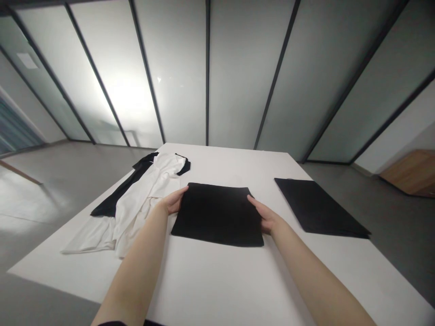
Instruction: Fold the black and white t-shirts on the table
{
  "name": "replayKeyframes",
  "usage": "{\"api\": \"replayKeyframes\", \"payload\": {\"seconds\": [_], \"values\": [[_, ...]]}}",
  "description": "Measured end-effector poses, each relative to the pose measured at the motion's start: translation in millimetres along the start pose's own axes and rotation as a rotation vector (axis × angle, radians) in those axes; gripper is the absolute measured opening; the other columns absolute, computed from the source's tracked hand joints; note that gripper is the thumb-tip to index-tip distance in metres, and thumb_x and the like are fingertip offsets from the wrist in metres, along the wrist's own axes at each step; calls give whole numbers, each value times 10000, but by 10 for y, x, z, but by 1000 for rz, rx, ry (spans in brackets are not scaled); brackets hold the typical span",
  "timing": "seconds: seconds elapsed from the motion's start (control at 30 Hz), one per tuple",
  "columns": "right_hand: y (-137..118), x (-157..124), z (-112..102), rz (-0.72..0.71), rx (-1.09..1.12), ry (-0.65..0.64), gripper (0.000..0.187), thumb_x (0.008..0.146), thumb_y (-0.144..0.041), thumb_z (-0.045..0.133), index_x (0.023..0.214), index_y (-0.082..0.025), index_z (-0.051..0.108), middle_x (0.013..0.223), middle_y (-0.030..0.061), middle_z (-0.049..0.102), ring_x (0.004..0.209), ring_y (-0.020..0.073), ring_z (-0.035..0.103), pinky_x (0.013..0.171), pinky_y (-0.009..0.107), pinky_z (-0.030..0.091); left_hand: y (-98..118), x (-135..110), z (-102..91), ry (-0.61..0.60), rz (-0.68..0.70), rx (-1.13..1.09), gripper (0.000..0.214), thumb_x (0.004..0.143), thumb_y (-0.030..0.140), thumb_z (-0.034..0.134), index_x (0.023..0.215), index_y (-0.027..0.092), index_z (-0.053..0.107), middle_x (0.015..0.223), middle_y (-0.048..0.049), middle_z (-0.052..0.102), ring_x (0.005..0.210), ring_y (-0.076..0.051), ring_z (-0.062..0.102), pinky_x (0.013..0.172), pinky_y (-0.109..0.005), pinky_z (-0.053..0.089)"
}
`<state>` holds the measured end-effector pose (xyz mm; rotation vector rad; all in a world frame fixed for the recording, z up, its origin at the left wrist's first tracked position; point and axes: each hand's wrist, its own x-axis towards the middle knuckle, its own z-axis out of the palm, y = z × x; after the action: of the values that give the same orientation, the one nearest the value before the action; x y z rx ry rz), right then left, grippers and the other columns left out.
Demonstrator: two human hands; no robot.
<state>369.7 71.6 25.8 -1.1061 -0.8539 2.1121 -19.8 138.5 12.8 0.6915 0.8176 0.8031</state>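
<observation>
Hands: left hand (173,201), right hand (263,216) flank folded black cloth (217,213), fingers outstretched against its edges, clasping nothing.
Nearby: white garments (142,199) at ten o'clock, second black cloth (319,208) at three.

Place type: office-style room set up as a clothes-folding station.
Walls: frosted glass partition panels (238,68) in thin black frames, lit from behind.
Floor: smooth grey floor (68,172).
Work surface: large white table (220,280).
Items on table: folded black garment (217,215), second folded black piece (319,206), unfolded white and black clothes (136,203).
Furniture: low wooden cabinet (411,172) at the right wall.
</observation>
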Motion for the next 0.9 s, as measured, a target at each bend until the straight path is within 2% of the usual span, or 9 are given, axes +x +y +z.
{"api": "replayKeyframes", "payload": {"seconds": [0.1, 0.23, 0.4, 0.5, 0.57, 0.63, 0.77, 0.83, 0.9], "values": [[42, 19, 68, 91, 40, 45, 416, 960, -512, 621, 1192, -172, 685, 1021, 137, 818, 1026, 293, 790, 1069, 485, 568, -2, 1, 10, -23, -2, -20, 359, 1007, 365, 671, 1270, 126, 725, 1118, -144, 811, 1059, -291, 787, 970, -359, 610], [-8, 61, 170, 37, 56, 51, 480, 960, -565, 580, 1208, -171, 695, 1050, 145, 821, 1054, 320, 785, 1065, 506, 573, -2, -11, 46, -17, -20, -51, 347, 1011, 349, 654, 1265, 124, 724, 1073, -136, 817, 1029, -281, 792, 980, -359, 603], [-303, 166, 204, -250, 72, 110, 469, 958, -532, 546, 1238, -186, 694, 1040, 129, 826, 1125, 344, 760, 1061, 514, 578, -37, 35, 129, -24, -12, -102, 371, 1039, 417, 598, 1263, 135, 687, 1066, -137, 805, 942, -254, 794, 928, -364, 614], [-666, 219, 201, -491, 85, 163, 412, 933, -472, 573, 1226, -209, 696, 1028, 109, 823, 1170, 354, 737, 1068, 532, 572, -88, 95, 148, -30, 25, -96, 424, 1037, 491, 586, 1333, 187, 592, 1116, -140, 788, 903, -269, 792, 868, -437, 619], [-988, 203, 201, -665, 95, 206, 394, 902, -449, 602, 1197, -207, 699, 1040, 112, 815, 1166, 353, 732, 1057, 539, 578, -121, 124, 140, -60, 33, -84, 479, 1019, 520, 619, 1371, 209, 526, 1210, -173, 762, 983, -312, 787, 904, -520, 600], [-1337, 115, 185, -828, 162, 265, 331, 891, -398, 601, 1143, -209, 702, 1019, 96, 807, 1114, 324, 747, 1032, 527, 591, -142, 139, 124, -92, 51, -78, 509, 1004, 524, 650, 1376, 208, 503, 1272, -205, 736, 1076, -348, 770, 958, -577, 569], [-1850, -306, -14, -1064, 464, 411, 299, 926, -232, 483, 1110, -186, 715, 961, 72, 799, 990, 234, 765, 1004, 457, 593, -153, 137, 105, -92, 63, -49, 456, 1009, 496, 656, 1342, 207, 537, 1249, -190, 746, 1098, -344, 765, 996, -572, 557], [-1863, -587, -233, -1096, 590, 493, 317, 924, -172, 448, 1067, -171, 730, 970, 91, 802, 960, 204, 765, 988, 411, 590, -153, 130, 110, -84, 59, -39, 432, 1015, 478, 650, 1329, 199, 553, 1249, -188, 747, 1084, -332, 769, 1000, -562, 561], [-1649, -854, -510, -1061, 629, 620, 328, 908, -174, 434, 1023, -173, 742, 999, 112, 806, 949, 225, 766, 970, 452, 598, -155, 121, 122, -82, 64, -36, 418, 1019, 464, 646, 1317, 181, 567, 1252, -197, 745, 1074, -329, 772, 997, -556, 567]]}}
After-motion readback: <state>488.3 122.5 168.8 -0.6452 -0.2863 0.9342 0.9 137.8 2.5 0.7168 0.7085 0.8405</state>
